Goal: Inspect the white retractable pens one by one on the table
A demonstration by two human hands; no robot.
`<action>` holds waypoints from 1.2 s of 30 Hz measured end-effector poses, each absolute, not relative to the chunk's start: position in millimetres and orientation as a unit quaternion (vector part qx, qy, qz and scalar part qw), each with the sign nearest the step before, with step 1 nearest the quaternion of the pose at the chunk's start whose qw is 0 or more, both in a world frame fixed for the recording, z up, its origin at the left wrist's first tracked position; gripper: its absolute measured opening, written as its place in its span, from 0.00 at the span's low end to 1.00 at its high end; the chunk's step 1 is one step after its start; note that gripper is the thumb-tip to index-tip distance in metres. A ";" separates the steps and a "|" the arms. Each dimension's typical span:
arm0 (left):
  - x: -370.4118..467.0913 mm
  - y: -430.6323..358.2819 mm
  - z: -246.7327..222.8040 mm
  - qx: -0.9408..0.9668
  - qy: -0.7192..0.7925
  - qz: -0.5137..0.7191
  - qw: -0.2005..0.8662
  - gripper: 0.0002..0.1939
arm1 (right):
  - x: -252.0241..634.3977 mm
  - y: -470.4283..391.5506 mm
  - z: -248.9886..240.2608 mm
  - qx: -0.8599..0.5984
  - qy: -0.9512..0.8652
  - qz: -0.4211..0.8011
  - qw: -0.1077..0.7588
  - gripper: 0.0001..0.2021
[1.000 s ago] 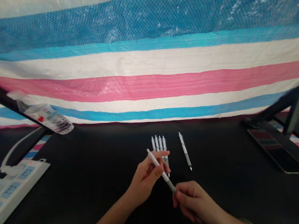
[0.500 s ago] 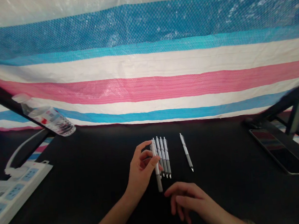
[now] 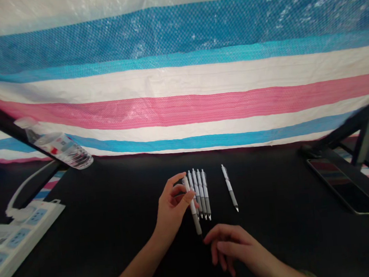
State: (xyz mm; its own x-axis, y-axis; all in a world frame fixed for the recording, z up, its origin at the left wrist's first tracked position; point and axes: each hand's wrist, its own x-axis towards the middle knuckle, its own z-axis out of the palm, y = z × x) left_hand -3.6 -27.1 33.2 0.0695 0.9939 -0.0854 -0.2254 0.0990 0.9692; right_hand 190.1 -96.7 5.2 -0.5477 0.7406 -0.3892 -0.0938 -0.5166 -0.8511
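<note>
My left hand [image 3: 175, 202] pinches a white pen with a grey grip [image 3: 195, 218] between thumb and fingers, its tip pointing down toward me. Just right of it, several matching pens [image 3: 201, 193] lie side by side in a row on the black table [image 3: 133, 248]. A single pen of the same kind [image 3: 230, 188] lies apart, farther right and slightly slanted. My right hand [image 3: 229, 245] hovers low over the table near the held pen's tip, fingers loosely curled and apart, with nothing in them.
On the left are a white power strip [image 3: 21, 237] with a plugged-in cable and a clear plastic bottle [image 3: 63, 148] by a dark bar. A black phone [image 3: 345, 186] lies at the right, near a dark metal stand [image 3: 350, 131]. A striped plastic sheet [image 3: 179, 80] hangs behind.
The held pen has tilted, its top end shifting left and its tip slightly right toward my right hand. My left hand has moved a little left; the pens on the table stay put.
</note>
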 end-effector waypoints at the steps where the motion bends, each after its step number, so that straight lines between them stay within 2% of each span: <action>1: -3.7 -27.1 33.2 0.424 0.451 0.517 0.591 0.27 | 190.0 -96.6 5.2 -0.391 -0.413 0.777 0.269 0.19; 4: -3.4 -27.0 33.0 0.404 0.458 0.527 0.591 0.28 | 189.8 -96.1 6.0 -0.392 -0.416 0.776 0.267 0.18; 8: -2.7 -26.6 32.3 0.377 0.462 0.539 0.596 0.33 | 189.7 -95.8 6.5 -0.394 -0.413 0.776 0.269 0.17; 14: -2.4 -26.8 35.1 0.387 0.464 0.540 0.586 0.28 | 190.6 -96.6 4.4 -0.390 -0.415 0.777 0.268 0.18; 27: -4.8 -22.9 28.4 0.420 0.489 0.523 0.558 0.30 | 188.5 -96.4 11.9 -0.414 -0.415 0.768 0.257 0.16; 31: -9.2 -14.8 18.5 0.452 0.535 0.506 0.503 0.32 | 188.8 -96.7 14.3 -0.411 -0.419 0.767 0.259 0.16; 36: -18.1 -3.0 6.2 0.529 0.584 0.470 0.398 0.25 | 188.5 -95.5 15.0 -0.416 -0.420 0.765 0.254 0.16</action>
State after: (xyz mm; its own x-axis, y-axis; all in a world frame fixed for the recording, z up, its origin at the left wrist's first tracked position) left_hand -18.1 -3.0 6.2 -0.1241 0.9918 0.0316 0.2437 -0.0004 0.9699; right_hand 188.5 -95.5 15.0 -0.5247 0.7381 -0.4242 -0.0384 -0.5183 -0.8543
